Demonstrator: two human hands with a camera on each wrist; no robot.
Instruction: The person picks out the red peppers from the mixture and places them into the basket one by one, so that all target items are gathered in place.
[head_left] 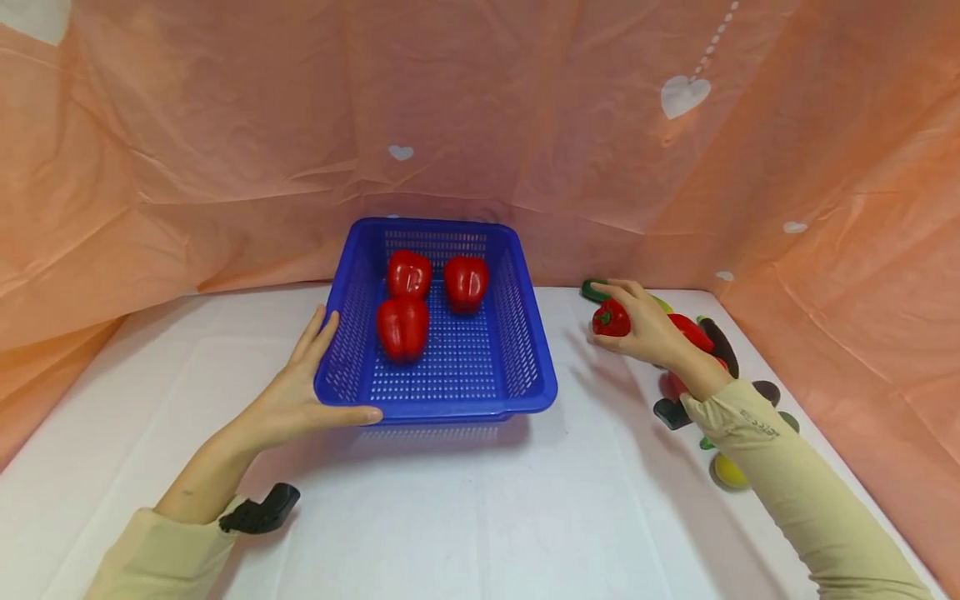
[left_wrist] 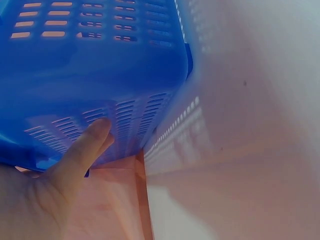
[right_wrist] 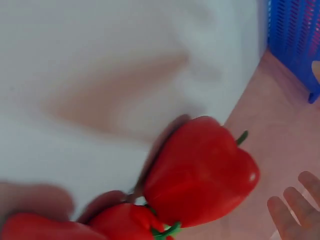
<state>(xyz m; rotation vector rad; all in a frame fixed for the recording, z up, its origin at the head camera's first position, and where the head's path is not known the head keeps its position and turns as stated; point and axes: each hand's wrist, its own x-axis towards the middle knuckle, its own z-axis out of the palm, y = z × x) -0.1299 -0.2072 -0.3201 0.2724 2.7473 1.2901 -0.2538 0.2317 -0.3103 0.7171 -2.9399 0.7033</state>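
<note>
In the head view my left hand [head_left: 300, 392] spans the near left corner of a blue plastic basket [head_left: 528, 342], its thumb straight along the front rim. The left wrist view has its straight fingers [left_wrist: 97, 132] against the slotted side wall. Inside the basket lie three red bell peppers. My right hand [head_left: 637, 325] arches over another red bell pepper [head_left: 611, 318], thumb and fingers spread on either side. In the right wrist view that bell pepper [right_wrist: 202, 172] lies on the table, the spread fingers [right_wrist: 295, 210] apart from it.
At the right, partly behind my right arm, lie more red peppers [head_left: 692, 332], an eggplant [head_left: 720, 346], a dark green vegetable [head_left: 595, 290] and a yellow fruit [head_left: 729, 472]. An orange curtain [head_left: 480, 108] with white hearts borders the white table [head_left: 450, 517].
</note>
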